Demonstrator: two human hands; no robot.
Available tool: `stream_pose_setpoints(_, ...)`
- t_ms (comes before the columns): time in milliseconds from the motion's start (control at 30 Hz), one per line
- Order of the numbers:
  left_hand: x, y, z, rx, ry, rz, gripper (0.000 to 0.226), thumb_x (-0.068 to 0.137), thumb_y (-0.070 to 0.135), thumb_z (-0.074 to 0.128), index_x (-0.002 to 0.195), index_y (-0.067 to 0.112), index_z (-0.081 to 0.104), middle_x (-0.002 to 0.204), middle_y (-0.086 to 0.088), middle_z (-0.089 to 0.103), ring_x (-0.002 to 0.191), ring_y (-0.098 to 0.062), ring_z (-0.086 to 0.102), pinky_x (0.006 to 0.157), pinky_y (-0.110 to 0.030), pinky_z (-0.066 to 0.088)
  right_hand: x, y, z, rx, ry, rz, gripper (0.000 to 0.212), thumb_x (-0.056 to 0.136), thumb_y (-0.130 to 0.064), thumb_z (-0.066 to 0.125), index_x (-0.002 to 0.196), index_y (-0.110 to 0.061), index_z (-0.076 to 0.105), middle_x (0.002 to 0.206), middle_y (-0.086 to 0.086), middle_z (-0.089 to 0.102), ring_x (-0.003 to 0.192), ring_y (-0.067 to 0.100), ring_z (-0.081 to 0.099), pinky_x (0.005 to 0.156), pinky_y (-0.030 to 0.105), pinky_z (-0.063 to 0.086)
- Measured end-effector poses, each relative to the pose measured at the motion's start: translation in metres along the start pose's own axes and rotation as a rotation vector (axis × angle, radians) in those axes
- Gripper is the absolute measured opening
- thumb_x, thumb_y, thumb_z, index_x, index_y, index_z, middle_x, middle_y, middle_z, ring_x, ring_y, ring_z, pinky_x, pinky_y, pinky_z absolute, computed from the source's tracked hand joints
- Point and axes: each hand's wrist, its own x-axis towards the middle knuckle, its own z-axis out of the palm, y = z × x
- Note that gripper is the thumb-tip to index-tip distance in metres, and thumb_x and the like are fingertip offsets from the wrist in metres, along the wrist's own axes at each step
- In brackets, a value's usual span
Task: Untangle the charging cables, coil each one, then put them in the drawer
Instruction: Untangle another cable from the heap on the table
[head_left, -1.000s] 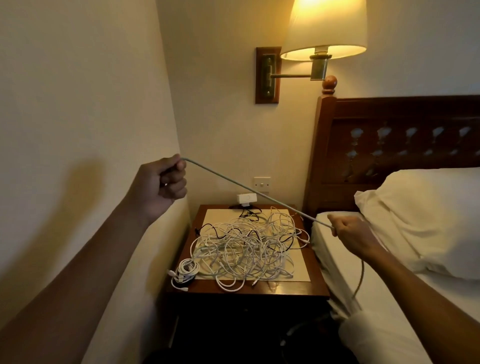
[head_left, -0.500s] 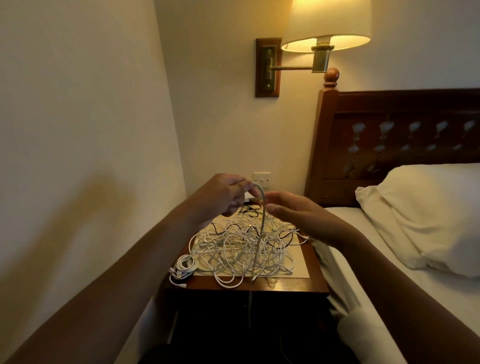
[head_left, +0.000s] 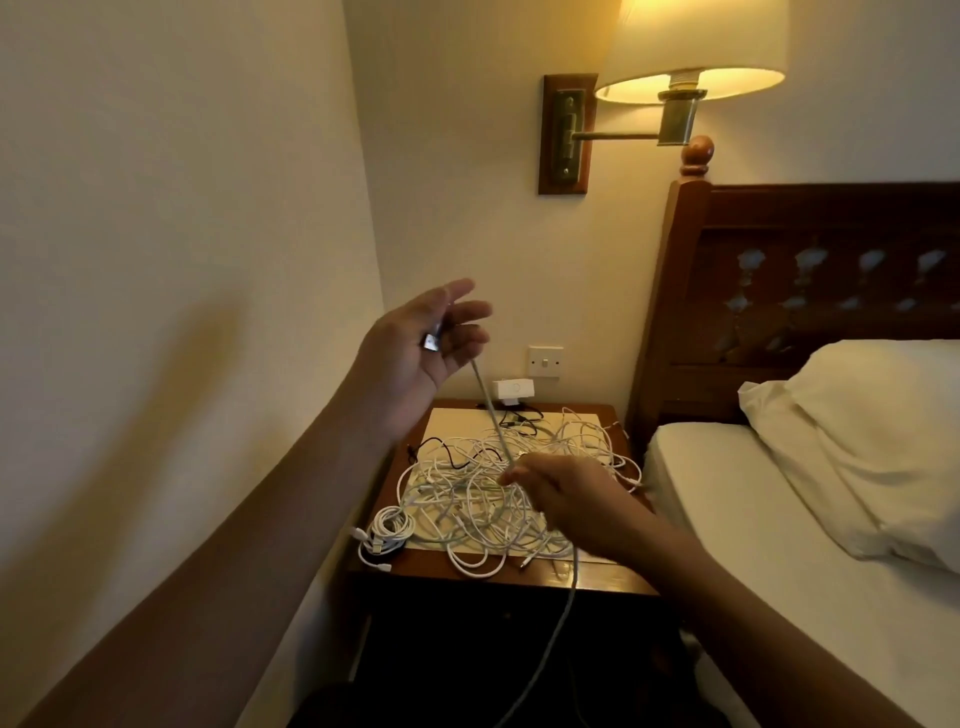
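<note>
A grey cable (head_left: 492, 415) rises out of the dark at the bottom edge, passes the front of the nightstand (head_left: 613, 578) and goes in under the right hand (head_left: 566, 499). That hand hovers over the nightstand with its fingers curled, pinching the cable at the fingertips (head_left: 511, 470). From there the cable runs taut, up and leftward, to the left hand (head_left: 415, 348).

Under the right hand a tangle (head_left: 488, 499) of white cables, with a few black ones mixed in, covers most of the nightstand top. At the front left corner lies a small white coil (head_left: 389, 530), just beside the tangle.

The left hand is raised above the nightstand's left rear, palm facing right, fingers spread and nearly straight. The cable's metal plug (head_left: 430, 341) lies against the palm, and the cable crosses the fingers; exactly how it is caught there I cannot tell.

At the back of the nightstand stands a white adapter (head_left: 506, 389), with a wall switch (head_left: 545, 360) above it. To the right are a bed (head_left: 753, 545) and pillow (head_left: 857, 431) against a dark headboard (head_left: 810, 234). A lit lamp (head_left: 691, 47) hangs on the wall above.
</note>
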Motion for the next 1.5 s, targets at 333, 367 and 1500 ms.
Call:
stream_pose_setpoints(333,-0.023,-0.024,-0.018,0.84,-0.24,-0.075,0.039,0.111,0.021,0.04,0.097,0.02,0.076,0.071,-0.022,0.068,0.05,-0.027,0.054,0.052,-0.03,0.046,0.019,-0.071,-0.067,-0.111,0.218,-0.194,0.021,0.099,-0.04,0.063,0.09,-0.028,0.077,0.063,-0.004,0.065,0.051,0.007,0.05,0.051,0.026,0.04)
stream_pose_setpoints(367,-0.026,-0.023,-0.019,0.791,-0.272,-0.118,0.041,0.111,0.023,0.038,0.099,0.016,0.076,0.066,-0.021,0.063,0.049,-0.026,0.049,0.049,-0.029,0.043,0.025,-0.064,-0.074,-0.098,0.25,-0.174,0.021,0.096,-0.043,0.065,0.092,-0.028,0.078,0.066,-0.005,0.067,0.055,0.012,0.056,0.054,0.034,0.044)
stream_pose_setpoints(1500,-0.012,0.017,-0.073,0.572,-0.196,-0.168,0.026,0.092,0.031,0.069,0.074,0.012,0.069,0.053,0.008,0.031,0.043,-0.005,0.024,0.044,-0.018,0.021,0.005,0.084,-0.073,0.193,0.247,0.087,0.035,0.089,-0.056,0.058,0.087,-0.027,0.078,0.079,0.015,0.071,0.07,0.032,0.062,0.063,0.041,0.05)
